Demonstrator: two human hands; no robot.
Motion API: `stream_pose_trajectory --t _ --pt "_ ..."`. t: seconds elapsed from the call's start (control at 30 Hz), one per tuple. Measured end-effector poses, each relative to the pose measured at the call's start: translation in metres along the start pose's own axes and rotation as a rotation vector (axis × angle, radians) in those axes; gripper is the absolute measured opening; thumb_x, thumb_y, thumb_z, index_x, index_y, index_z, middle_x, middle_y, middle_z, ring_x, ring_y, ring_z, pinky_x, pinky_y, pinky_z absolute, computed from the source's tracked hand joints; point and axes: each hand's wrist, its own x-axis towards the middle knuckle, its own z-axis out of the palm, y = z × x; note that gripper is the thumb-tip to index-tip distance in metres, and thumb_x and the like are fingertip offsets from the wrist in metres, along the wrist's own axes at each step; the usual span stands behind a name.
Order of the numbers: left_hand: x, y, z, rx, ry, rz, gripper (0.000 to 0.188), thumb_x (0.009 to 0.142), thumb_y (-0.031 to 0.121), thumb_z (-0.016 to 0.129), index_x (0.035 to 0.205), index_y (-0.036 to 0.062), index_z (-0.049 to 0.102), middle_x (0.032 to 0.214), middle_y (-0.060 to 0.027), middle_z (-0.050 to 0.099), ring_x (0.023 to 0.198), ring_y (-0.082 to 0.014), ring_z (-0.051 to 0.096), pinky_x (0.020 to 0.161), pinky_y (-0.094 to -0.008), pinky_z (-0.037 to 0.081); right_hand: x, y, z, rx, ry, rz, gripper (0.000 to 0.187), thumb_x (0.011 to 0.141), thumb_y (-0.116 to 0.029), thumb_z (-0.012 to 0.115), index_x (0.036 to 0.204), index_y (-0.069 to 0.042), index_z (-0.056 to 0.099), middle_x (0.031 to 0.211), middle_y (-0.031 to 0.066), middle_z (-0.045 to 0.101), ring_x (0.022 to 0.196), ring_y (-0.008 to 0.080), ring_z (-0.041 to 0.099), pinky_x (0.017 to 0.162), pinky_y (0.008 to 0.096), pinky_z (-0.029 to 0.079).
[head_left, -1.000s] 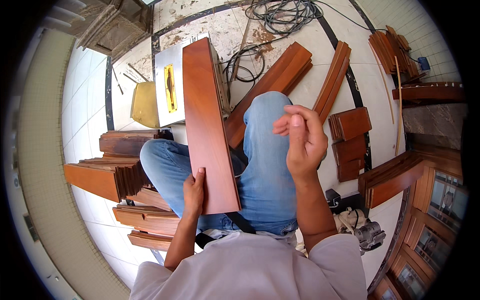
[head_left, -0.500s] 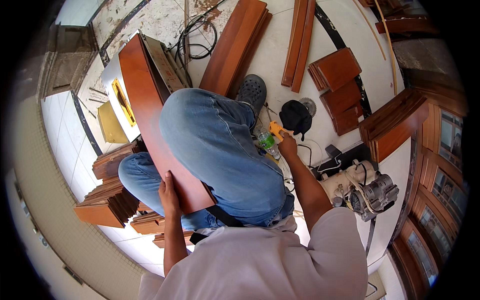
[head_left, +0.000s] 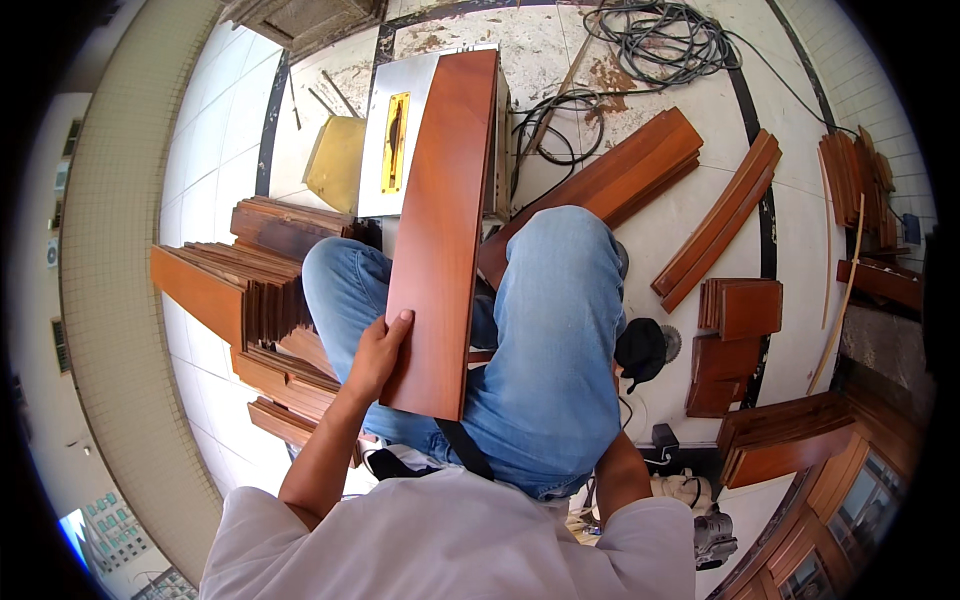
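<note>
A long reddish-brown wooden plank (head_left: 440, 230) lies lengthwise from my lap onto a table saw. My left hand (head_left: 380, 350) grips its near left edge, thumb on top and fingers underneath. The far end rests over the silver top of the table saw (head_left: 415, 110), beside a yellow insert (head_left: 396, 145) with a slot for the blade. My right forearm (head_left: 622, 470) goes down behind my right knee, which hides that hand and whatever it may hold. Nearest to it are a black cap (head_left: 642, 352) and a round toothed saw blade (head_left: 672, 343) on the floor.
Stacked planks (head_left: 230, 290) stand at the left. Longer boards (head_left: 620, 165) lie beyond my knees, with short wood pieces (head_left: 740, 308) at the right. A coiled black cable (head_left: 660, 45) is at the back. A compressor (head_left: 690, 490) sits near my right arm.
My view has swung, showing more of the saw and floor cable. My right hand, which held a yellow-orange tool beside a bottle, has gone behind my knee. My left hand still grips the plank.
</note>
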Motion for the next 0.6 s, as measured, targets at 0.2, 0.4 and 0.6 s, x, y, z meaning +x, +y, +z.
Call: stream_pose_trajectory --t 0.2,0.4,0.6 --pt "-0.003 0.029 -0.026 0.012 -0.087 -0.013 0.058 0.109 0.046 0.056 0.135 -0.006 0.059 0.11 -0.0081 0.07 0.092 -0.0108 0.065 0.087 -0.0277 0.054 -0.013 0.005 0.004 -0.046 0.055 -0.005 0.029 0.1 -0.022 0.066 0.116 0.001 0.062 0.108 0.0207 0.066 0.106 0.0356 0.065 0.091 0.0479 0.051" --pt "0.013 0.022 -0.055 0.089 -0.082 0.062 0.059 0.109 0.047 0.054 0.136 -0.0052 0.059 0.11 -0.008 0.07 0.092 -0.0103 0.065 0.086 -0.0277 0.054 -0.024 -0.006 -0.088 0.061 0.343 -0.079 0.032 0.104 -0.029 0.063 0.115 0.001 0.066 0.107 0.0164 0.066 0.104 0.0316 0.064 0.092 0.0446 0.05" --pt "0.011 0.009 -0.049 0.061 -0.05 0.079 0.063 0.108 0.049 0.055 0.136 -0.0067 0.059 0.111 -0.0098 0.07 0.094 -0.0115 0.063 0.088 -0.0284 0.052 -0.133 -0.117 -0.305 0.557 0.298 -0.273 0.037 0.104 -0.035 0.065 0.115 0.001 0.069 0.105 0.0112 0.067 0.103 0.0281 0.065 0.094 0.0394 0.05"
